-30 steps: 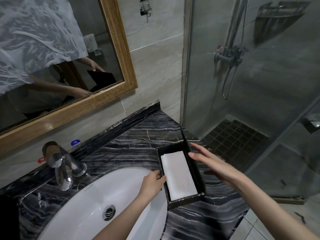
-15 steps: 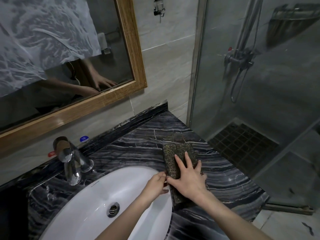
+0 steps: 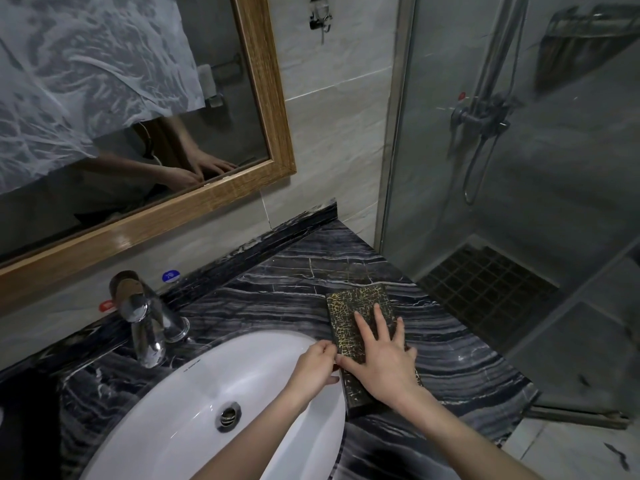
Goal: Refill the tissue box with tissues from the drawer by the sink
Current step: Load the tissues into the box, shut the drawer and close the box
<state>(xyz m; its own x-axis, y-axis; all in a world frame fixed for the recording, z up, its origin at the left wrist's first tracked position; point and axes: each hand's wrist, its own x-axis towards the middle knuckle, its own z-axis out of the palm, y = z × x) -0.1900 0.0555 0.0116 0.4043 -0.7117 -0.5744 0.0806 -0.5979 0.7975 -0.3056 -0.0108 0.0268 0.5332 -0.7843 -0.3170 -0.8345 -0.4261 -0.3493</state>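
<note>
The dark tissue box, with a gold crackle pattern on its lid, lies closed on the black marble counter to the right of the sink. My right hand lies flat on the lid with its fingers spread. My left hand grips the box's left edge near the front corner, fingers curled. The white tissues are hidden under the lid. No drawer is in view.
A white oval sink sits left of the box, with a chrome faucet behind it. A wood-framed mirror hangs above. A glass shower wall bounds the counter on the right; the counter's front edge drops to a tiled floor.
One second ago the box stood open with white tissues showing. The lid is now down, and my right hand has come to rest on top while my left stays at the left edge.
</note>
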